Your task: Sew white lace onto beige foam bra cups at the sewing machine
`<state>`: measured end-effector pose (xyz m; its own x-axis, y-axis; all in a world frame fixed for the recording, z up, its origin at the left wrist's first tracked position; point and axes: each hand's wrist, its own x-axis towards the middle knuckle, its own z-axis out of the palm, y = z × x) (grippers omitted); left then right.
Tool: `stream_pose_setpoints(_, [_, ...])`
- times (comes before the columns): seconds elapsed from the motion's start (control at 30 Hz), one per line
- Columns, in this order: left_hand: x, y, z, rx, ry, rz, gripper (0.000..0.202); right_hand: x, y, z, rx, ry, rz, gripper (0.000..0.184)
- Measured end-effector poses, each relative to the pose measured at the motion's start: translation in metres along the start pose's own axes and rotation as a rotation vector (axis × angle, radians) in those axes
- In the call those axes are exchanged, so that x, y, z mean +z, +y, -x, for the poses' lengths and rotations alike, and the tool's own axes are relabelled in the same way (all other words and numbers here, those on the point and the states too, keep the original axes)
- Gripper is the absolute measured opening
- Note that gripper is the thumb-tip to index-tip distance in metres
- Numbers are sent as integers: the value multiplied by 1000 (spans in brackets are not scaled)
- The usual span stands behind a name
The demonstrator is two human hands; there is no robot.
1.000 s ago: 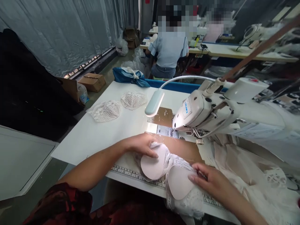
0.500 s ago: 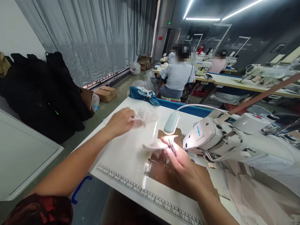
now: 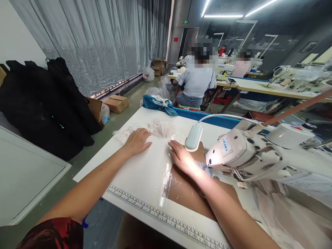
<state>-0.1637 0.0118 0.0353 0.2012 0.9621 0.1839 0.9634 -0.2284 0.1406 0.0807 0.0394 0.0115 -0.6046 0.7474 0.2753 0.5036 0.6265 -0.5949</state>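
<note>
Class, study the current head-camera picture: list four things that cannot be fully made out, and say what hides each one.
All in the head view:
- Part of the left lace piece: covered by the left hand.
- What the right hand holds, if anything: its own fingers and back hide the palm.
- The far end of the ruler markings: cut off by the bottom edge.
- The far end of the sewing machine: cut off by the right edge.

Clockwise from mid-view: three tubes [image 3: 223, 16] at 1 o'clock. At least two co-workers [image 3: 195, 83] [image 3: 242, 68], at 1 and 2. One near machine [image 3: 241, 147], between 3 and 4. One lamp [image 3: 194, 137] at 4. Two hands [image 3: 183, 158] [image 3: 137, 141], at 5 (right) and 8 (left). One ruler [image 3: 166, 218] at 6. Two lace pieces [image 3: 122, 134] [image 3: 160, 129], at 9 and beside the centre.
</note>
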Motion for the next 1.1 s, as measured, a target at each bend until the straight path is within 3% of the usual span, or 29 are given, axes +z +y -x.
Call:
stream_pose_setpoints(0.13, [10, 30, -16, -2, -136, -22, 43, -23, -11, 45, -20, -71, 46, 44])
stream_pose_setpoints(0.27, [19, 38, -27, -51, -209, -60, 44, -47, -12, 100, 31, -161, 95, 48])
stream_pose_setpoints(0.43, [14, 55, -4, 60, -280, -49, 37, -67, -13, 181, 114, -62, 12, 46])
stream_pose_setpoints(0.57, [9, 105, 43, 242, -344, 134, 36, -71, -14, 234, 171, 104, -59, 39])
stream_pose_setpoints(0.67, [-1, 157, 77, 523, -575, 340, 25, -72, -11, 260, 193, 226, -101, 40])
stream_pose_setpoints(0.73, [-8, 193, 86, 645, -762, 487, 17, -72, -8, 271, 198, 297, -127, 38])
stream_pose_setpoints(0.8, [-13, 227, 79, 661, -809, 620, 17, -74, -5, 279, 180, 346, -131, 38])
stream_pose_setpoints(0.9, [-7, 271, 46, 560, -627, 761, 22, -78, -1, 292, 142, 356, -72, 42])
stream_pose_setpoints(1.0, [16, 316, 5, 336, -508, 925, 28, -83, 4, 304, 153, 348, -38, 40])
stream_pose_setpoints(1.1, [51, 358, -31, 102, -463, 1006, 44, -87, 9, 312, 190, 315, -101, 38])
